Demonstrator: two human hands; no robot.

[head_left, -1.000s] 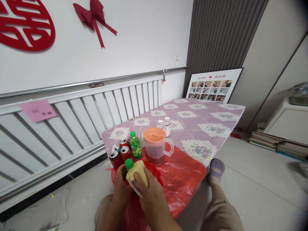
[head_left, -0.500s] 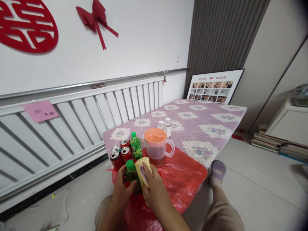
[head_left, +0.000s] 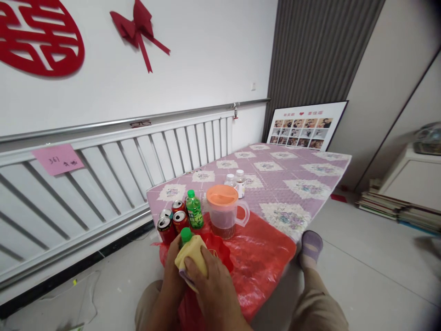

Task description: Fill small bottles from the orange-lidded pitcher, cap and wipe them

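My left hand (head_left: 175,266) is wrapped round a green-capped plastic bottle (head_left: 186,235), held upright near the table's front edge; most of the bottle is hidden. A folded yellow cloth (head_left: 193,253) with a purple edge is gripped in my right hand (head_left: 215,280) and covers the front of the bottle. Just beyond stand several drink cans (head_left: 179,221) and a second green bottle (head_left: 195,212). To their right is a clear plastic jug (head_left: 222,219) with an orange lid and some dark liquid inside. Partly behind the cloth, a red scalloped dish (head_left: 222,253) shows.
Red plastic sheeting (head_left: 262,257) lies under these things on a purple flowered tablecloth (head_left: 272,177). Two small white-capped bottles (head_left: 240,185) stand behind the jug. A white radiator (head_left: 120,184) runs along the left wall. A framed photo board (head_left: 306,125) leans at the far end.
My right hand has brought the yellow cloth left, from the bottle's right side across its front. The red dish has come into view behind it. My left hand stays on the bottle.
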